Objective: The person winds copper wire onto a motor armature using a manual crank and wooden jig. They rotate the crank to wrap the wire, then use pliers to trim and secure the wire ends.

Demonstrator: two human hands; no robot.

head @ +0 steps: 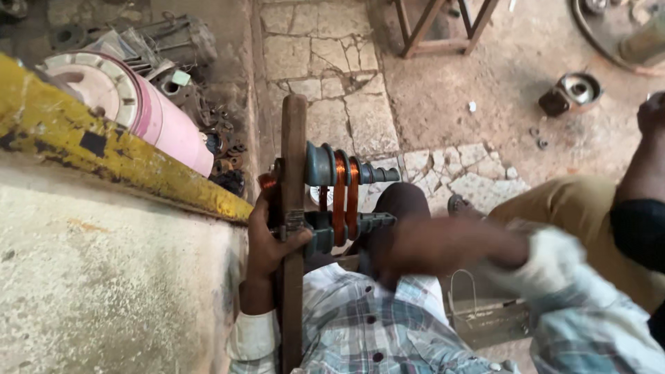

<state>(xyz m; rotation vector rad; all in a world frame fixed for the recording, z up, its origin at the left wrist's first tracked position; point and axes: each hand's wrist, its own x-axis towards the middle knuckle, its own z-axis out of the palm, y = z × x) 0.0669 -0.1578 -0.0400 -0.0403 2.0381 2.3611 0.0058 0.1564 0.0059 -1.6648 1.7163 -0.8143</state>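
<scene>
My left hand (267,239) is closed around a dark upright wooden bar (293,152) that carries a grey winding former (325,166). Bands of copper wire (339,197) run between the former's upper and lower grey arms. My right hand (409,246) is a motion-blurred shape just right of the lower arm (367,223), close to its tip. The blur hides whether it grips anything. Both of my sleeves are pale plaid.
A concrete bench with a chipped yellow edge (104,145) fills the left. Behind it lie a pink round motor housing (159,114) and scrap metal parts. Another person's khaki leg (568,204) and arm (641,163) are at right. A metal box (488,318) sits below.
</scene>
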